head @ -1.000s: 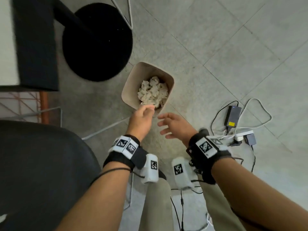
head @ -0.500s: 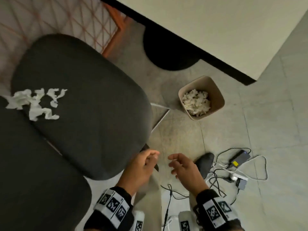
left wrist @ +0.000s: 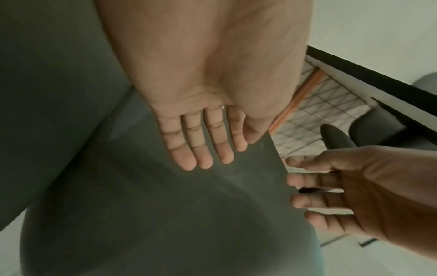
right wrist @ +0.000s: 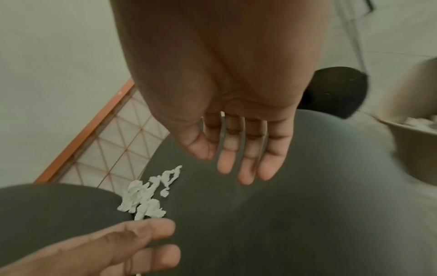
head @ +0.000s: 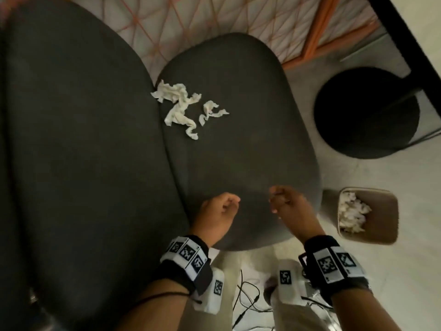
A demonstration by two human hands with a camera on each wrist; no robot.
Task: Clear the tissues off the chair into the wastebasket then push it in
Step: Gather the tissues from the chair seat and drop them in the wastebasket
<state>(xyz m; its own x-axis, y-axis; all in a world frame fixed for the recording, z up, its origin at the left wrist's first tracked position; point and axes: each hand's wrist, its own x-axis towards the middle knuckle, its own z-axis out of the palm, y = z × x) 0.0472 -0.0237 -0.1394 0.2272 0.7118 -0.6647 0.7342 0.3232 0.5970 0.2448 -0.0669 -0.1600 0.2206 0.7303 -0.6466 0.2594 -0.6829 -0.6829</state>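
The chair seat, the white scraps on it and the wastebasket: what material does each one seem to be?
Chair seat: looks like dark grey woven fabric over padding; matte, rounded edges, no shine.
White scraps: thin tissue paper, crumpled and twisted into soft, ragged strips.
Wastebasket: smooth, beige, rigid walls with rounded corners, probably plastic, though the blur leaves this open.

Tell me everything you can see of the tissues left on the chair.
The tissues are white, thin, crumpled and twisted paper: one larger tangled clump and a smaller torn scrap just right of it. They lie loose on the dark grey chair seat, at its far left, by the seam with the backrest. Nothing else touches them; both hands are short of them.
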